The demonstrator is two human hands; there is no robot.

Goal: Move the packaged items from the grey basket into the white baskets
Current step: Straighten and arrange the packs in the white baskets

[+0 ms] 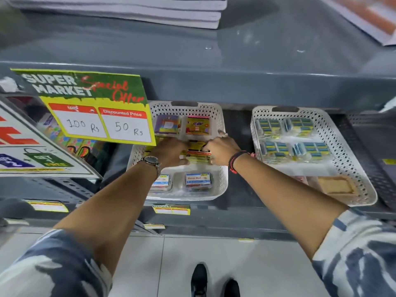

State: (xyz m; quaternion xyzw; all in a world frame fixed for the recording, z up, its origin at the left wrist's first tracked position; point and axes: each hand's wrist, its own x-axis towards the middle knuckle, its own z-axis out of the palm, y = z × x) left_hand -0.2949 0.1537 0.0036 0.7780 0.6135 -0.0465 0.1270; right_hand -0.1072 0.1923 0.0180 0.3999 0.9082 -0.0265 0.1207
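Two white perforated baskets sit on a grey shelf. In the left white basket (220, 179) both my hands meet over a yellow packaged item (198, 154) in its middle row. My left hand (171, 150) grips the packet's left side and my right hand (220, 150) grips its right side. Further back in that basket lie a purple packet (167, 125) and a yellow-red packet (197, 125); two blue-labelled packets (198, 181) lie at the front. The right white basket (362, 189) holds several blue-and-yellow packets (293, 138). No grey basket is in view.
A yellow-green "Special Offer" price sign (96, 108) hangs from the shelf edge above, covering the left basket's left corner. A flat brown item (334, 185) lies at the front of the right basket. Stacked paper (150, 11) rests on the upper shelf. Tiled floor and my shoes (199, 279) are below.
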